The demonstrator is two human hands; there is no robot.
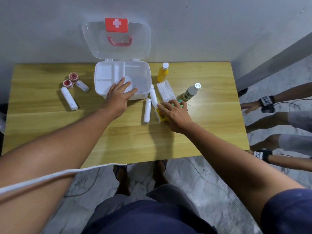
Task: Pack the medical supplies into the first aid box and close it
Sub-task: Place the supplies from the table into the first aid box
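Steadying the open first aid box (143,71), the left hand (118,97) lay flat, gripping nothing. The right hand (175,114), fingers spread, covered a yellow packet (161,115), not yet clasping it.

Both bare arms stretched forward, left hand (118,96) flat with fingers spread, palm down, right hand (175,114) palm down, fingers reaching forward

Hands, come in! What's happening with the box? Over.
Left hand flat on open first aid box. Right hand on small packets. Nothing packed, nothing blocking.
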